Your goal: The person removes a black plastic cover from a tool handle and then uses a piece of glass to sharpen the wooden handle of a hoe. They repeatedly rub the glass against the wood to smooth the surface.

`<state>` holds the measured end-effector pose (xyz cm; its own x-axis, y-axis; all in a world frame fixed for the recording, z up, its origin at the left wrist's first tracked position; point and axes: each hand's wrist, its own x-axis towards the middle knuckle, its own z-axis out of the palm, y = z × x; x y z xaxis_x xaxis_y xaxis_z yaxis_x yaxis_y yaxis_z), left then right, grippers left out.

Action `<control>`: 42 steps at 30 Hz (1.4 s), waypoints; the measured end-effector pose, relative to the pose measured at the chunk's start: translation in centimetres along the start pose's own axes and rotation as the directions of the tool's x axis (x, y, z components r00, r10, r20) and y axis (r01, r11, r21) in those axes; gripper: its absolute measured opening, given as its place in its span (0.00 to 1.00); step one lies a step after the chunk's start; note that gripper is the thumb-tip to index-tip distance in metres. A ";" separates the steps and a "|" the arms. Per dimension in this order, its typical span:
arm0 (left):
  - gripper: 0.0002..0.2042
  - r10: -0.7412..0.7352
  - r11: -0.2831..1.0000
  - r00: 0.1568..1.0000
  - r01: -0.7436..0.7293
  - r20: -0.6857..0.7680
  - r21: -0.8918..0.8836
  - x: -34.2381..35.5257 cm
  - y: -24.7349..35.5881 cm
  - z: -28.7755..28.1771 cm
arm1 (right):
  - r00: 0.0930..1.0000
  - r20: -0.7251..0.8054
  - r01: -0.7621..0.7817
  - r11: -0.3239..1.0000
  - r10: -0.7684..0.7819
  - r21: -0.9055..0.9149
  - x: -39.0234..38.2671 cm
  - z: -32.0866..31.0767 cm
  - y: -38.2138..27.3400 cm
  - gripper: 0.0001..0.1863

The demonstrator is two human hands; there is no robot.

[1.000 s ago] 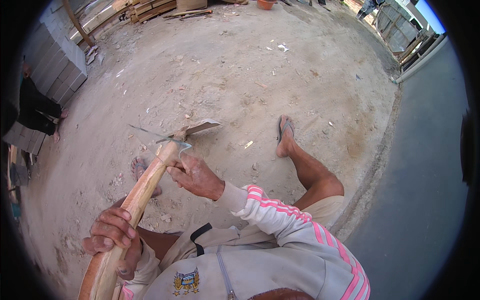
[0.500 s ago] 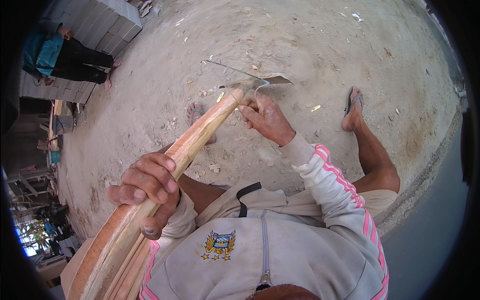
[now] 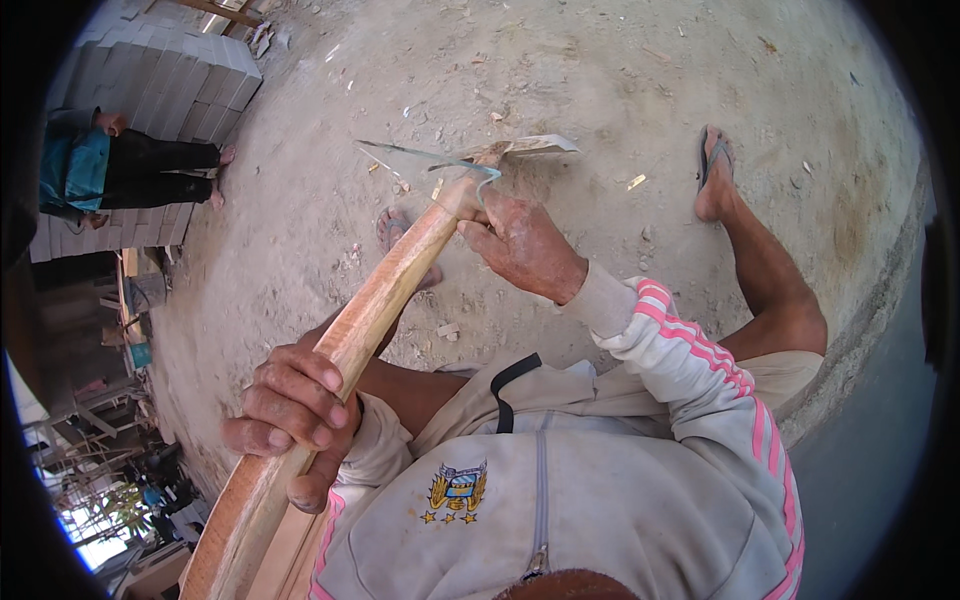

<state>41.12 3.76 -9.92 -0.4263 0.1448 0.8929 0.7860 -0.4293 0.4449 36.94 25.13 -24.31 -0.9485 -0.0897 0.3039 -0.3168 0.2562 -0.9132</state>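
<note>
While the left hand (image 3: 300, 400) is wrapped round the lower part of a long wooden bar (image 3: 385, 308), the right hand (image 3: 525, 248) sits at its far end, looking closed on a piece of clear glass (image 3: 450, 160); exact finger placement is partly hidden; bar slants from lower left up toward mid-view, above the dirt ground (image 3: 620, 90), its near end running out of frame; glass lies across the tip, looks to be touching, can't confirm from this angle. Best read: scraping or smoothing the wood near its end, glass as scraper; how far along, can't tell. Next move calls for the left hand to lock the bar firmly, the right to hold the glass edge at a steady angle for a light stroke along the grain; risk is glass chipping or slipping toward the fingers; flat pale piece (image 3: 545, 145) shows just past the tip, can't tell if joined.
</note>
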 end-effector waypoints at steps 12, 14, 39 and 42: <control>0.26 -0.042 0.997 0.999 0.044 -0.032 0.066 -0.2 0.7 -0.4 | 0.977 0.172 -0.163 0.962 0.126 0.221 -0.5 -0.6 -4.0 0.11; 0.26 -0.055 0.996 0.997 0.059 -0.051 0.069 -0.2 0.9 -0.5 | 0.974 0.189 -0.181 0.929 0.124 0.322 -0.2 -0.4 -3.6 0.10; 0.20 0.057 0.922 0.904 0.115 -0.424 0.370 -1.3 1.7 -1.5 | 0.953 0.126 -0.302 0.890 0.275 0.342 4.7 3.6 1.6 0.08; 0.21 0.065 0.932 0.909 0.091 -0.411 0.350 -1.5 1.7 -0.9 | 0.953 0.103 -0.303 0.909 0.285 0.285 4.3 3.5 1.3 0.09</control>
<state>42.73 2.00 -10.54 -0.5204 -0.2630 0.8124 0.8505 -0.0749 0.5205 32.41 21.69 -25.15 -0.9938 -0.1112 0.0012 0.0004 -0.0142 -0.9999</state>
